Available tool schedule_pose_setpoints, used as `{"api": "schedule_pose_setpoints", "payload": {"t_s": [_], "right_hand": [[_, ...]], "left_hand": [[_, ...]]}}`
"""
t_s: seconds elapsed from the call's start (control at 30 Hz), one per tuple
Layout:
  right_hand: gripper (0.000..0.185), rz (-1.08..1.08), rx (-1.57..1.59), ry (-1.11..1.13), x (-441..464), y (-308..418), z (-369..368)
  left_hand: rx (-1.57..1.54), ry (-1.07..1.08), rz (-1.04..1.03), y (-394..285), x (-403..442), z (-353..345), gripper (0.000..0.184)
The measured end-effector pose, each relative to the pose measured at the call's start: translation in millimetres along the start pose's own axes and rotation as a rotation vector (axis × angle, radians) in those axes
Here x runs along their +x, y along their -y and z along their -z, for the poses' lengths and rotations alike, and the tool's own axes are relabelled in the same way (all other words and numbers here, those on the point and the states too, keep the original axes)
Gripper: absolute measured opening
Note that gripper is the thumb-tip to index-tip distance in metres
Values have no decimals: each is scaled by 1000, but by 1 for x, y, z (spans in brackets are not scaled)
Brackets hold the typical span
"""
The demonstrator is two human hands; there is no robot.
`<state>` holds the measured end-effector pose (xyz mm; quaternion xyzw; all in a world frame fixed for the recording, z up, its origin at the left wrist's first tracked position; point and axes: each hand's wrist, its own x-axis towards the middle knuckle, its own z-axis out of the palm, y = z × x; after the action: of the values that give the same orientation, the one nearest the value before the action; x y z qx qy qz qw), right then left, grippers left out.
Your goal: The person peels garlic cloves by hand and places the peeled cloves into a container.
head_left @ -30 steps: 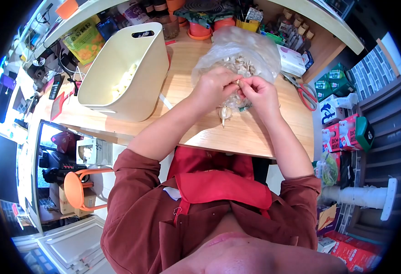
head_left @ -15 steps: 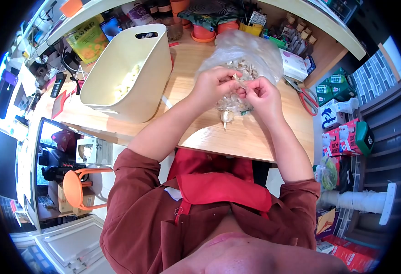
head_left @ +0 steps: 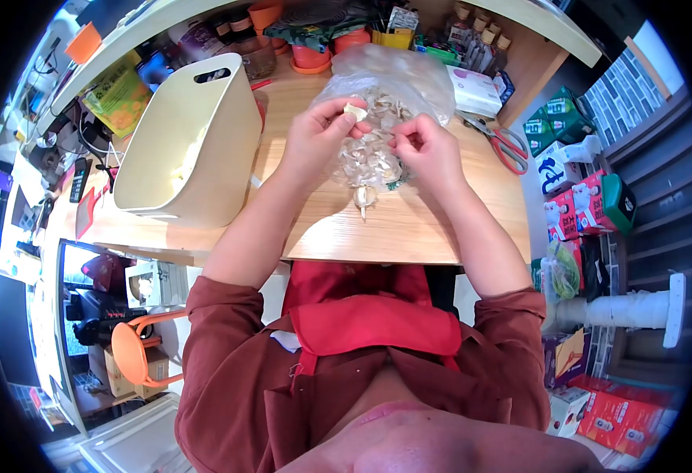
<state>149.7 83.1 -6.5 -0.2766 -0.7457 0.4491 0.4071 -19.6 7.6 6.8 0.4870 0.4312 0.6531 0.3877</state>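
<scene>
A pale garlic clove (head_left: 354, 113) is pinched between the thumb and fingers of my left hand (head_left: 320, 135), above a clear plastic bag (head_left: 409, 71). My right hand (head_left: 429, 155) is a little to the right, apart from the clove, its thumb and fingers pressed together; whatever is between them is too small to make out. Below both hands, garlic skins (head_left: 370, 150) lie heaped on the bag. Nearer to me a garlic bulb (head_left: 364, 197) with a stalk rests on the desk. To the left stands a cream bin (head_left: 216, 150) with pale cloves (head_left: 184, 167) inside.
Red-handled scissors (head_left: 510, 150) lie at the desk's right side, near a white box (head_left: 474, 91). Orange pots (head_left: 310, 59) and corked bottles (head_left: 484, 43) line the back under a shelf. A remote control (head_left: 80, 180) lies far left, and an orange chair (head_left: 131, 353) stands below.
My hands have moved apart, the left keeping hold of the clove, which now shows more plainly. The whole view has shifted slightly, so the desk things appear further left.
</scene>
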Motion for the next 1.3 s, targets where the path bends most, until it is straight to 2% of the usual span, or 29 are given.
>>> {"api": "schedule_pose_setpoints", "payload": {"t_s": [0.07,0.27,0.37,0.47,0.57,0.87,1.3], "right_hand": [[8,65,-173,6,2,-12,-1],[11,340,-319,-75,1,2,3],[11,265,-156,-30,0,2,2],[14,73,-15,55,-2,5,1],[17,23,30,86,-1,5,2],[14,-93,31,122,-1,4,4],[12,-135,98,166,-1,5,5]], "left_hand": [[58,66,26,0,-2,-3,26],[190,102,63,7,-4,-9,30],[142,85,46,9,-5,-12,25],[197,158,35,13,-4,-10,19],[203,167,37,17,-5,-10,17],[259,144,44,19,-9,-13,16],[139,167,88,14,-8,-12,17]]}}
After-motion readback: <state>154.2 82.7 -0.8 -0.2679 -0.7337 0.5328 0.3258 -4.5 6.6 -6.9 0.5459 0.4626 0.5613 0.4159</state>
